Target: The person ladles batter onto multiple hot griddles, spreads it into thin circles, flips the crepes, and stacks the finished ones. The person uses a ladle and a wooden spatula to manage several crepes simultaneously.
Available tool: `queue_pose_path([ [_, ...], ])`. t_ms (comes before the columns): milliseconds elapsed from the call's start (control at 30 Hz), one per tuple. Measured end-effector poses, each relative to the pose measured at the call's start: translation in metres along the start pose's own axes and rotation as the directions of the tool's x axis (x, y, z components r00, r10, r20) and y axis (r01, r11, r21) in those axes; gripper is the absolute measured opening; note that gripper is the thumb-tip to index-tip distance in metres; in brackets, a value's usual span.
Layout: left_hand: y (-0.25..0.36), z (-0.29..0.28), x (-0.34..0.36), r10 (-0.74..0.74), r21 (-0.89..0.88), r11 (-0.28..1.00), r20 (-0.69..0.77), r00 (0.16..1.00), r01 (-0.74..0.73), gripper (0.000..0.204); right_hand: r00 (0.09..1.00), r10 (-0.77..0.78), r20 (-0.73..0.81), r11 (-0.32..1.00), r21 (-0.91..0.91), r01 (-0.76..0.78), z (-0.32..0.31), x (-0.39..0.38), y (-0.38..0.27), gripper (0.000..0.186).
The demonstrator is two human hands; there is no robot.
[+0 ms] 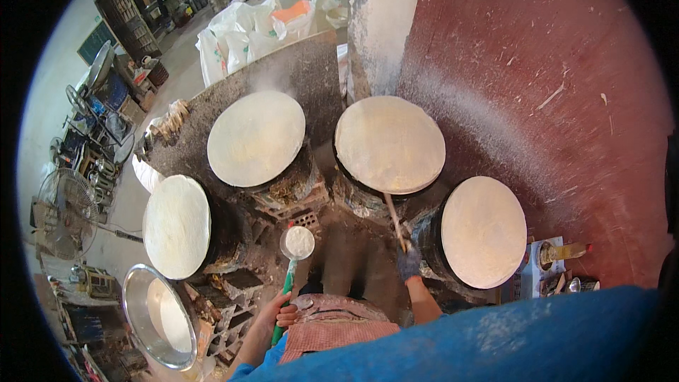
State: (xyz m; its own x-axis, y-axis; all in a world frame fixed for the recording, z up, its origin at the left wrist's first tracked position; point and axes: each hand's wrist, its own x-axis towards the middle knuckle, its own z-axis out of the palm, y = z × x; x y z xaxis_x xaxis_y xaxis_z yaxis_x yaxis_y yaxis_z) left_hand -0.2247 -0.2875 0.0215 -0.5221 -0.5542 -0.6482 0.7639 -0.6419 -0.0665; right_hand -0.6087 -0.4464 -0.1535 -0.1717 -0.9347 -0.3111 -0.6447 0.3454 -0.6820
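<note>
My left hand (pixel 273 313) is closed around the green handle of a ladle (pixel 288 281). The ladle's round cup holds a pale, whitish mass (pixel 300 242). On my right hand (pixel 409 264) is a dark glove, its fingers wrapped around a thin wooden stick (pixel 394 217). The stick's far end meets the near edge of the back-right round griddle (pixel 390 145); I cannot tell what the tip is like. Pale, flat layers cover this griddle, the back-left one (pixel 257 139), the left one (pixel 177 226) and the right one (pixel 484 232).
A metal basin (pixel 129 311) with white batter (pixel 170 317) stands at the lower left. Brick supports (pixel 300 218) lie under the griddles. White sacks (pixel 240 32) are behind a low partition (pixel 311 64). A red wall (pixel 537 85) rises at right. A fan (pixel 68 201) stands far left.
</note>
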Motion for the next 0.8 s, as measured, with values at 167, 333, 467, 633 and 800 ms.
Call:
queue_pose_path([
  [167,0.051,0.008,-0.008,-0.079,0.105,0.991,-0.025,0.997,0.081,0.02,0.951,0.068,-0.3,0.755,0.639,0.148,0.004,0.091,-0.086,0.015],
  [333,0.098,-0.002,-0.025,-0.094,0.198,0.977,0.069,0.993,0.079,0.023,0.977,0.149,-0.155,0.439,0.895,0.075,0.064,0.104,-0.106,0.007],
  [467,0.127,-0.013,-0.039,-0.154,0.106,0.984,0.109,0.982,0.142,0.021,0.982,0.02,-0.186,0.615,0.777,0.135,0.131,0.1,-0.171,0.013],
  [633,0.15,-0.015,-0.048,-0.19,0.041,0.981,-0.038,0.981,0.191,0.011,0.975,-0.108,0.192,0.71,0.702,-0.06,0.152,0.142,-0.289,0.023],
  [800,0.165,-0.017,-0.045,-0.205,0.112,0.972,-0.027,0.978,0.206,0.014,0.975,-0.211,0.072,0.813,0.567,0.134,0.136,0.122,-0.277,0.028],
])
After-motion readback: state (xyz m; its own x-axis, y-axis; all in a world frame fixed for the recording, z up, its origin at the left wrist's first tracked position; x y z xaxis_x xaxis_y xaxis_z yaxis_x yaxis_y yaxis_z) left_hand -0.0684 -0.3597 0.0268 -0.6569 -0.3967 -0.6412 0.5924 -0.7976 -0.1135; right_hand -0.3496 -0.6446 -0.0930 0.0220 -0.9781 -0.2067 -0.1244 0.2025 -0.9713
